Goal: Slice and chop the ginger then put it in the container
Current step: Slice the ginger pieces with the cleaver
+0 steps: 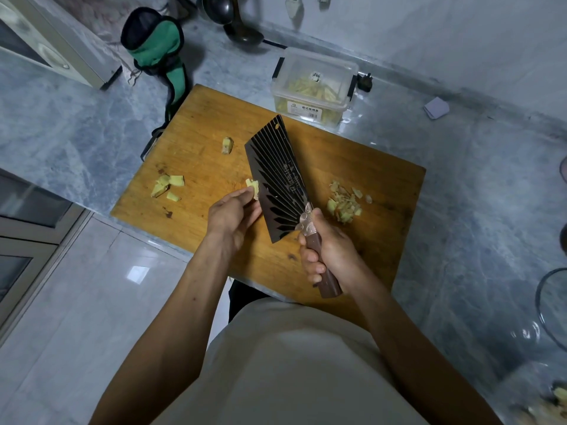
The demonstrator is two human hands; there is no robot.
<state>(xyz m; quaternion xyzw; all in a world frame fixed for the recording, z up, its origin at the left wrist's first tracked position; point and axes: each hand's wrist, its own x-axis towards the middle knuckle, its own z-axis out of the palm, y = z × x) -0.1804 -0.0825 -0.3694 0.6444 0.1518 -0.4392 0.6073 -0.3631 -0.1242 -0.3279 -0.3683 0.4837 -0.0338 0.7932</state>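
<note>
1. A clear plastic container (314, 87) with black side clips stands at about one o'clock from the wooden cutting board (214, 124), touching or just beyond its far edge. Pale yellow ginger strips (306, 88) lie inside; its walls are cloudy, so how full it is cannot be judged well.
2. The right hand (329, 256) has its fingers wrapped round the brown handle of a dark ridged cleaver (276, 179), whose blade points toward eleven o'clock over the board.
3. The left hand (231, 214) pinches a ginger piece (254, 189) between its fingertips, right against the blade's left face.
4. A heap of thin ginger slices (345, 202) lies on the board at three o'clock from the blade.
5. Several uncut ginger chunks (167, 187) sit at nine o'clock, and one lone chunk (227, 145) at eleven.
6. A glass bowl (552, 305) is cut off by the frame at four o'clock on the marble counter (460, 194); its contents are unclear.
</note>
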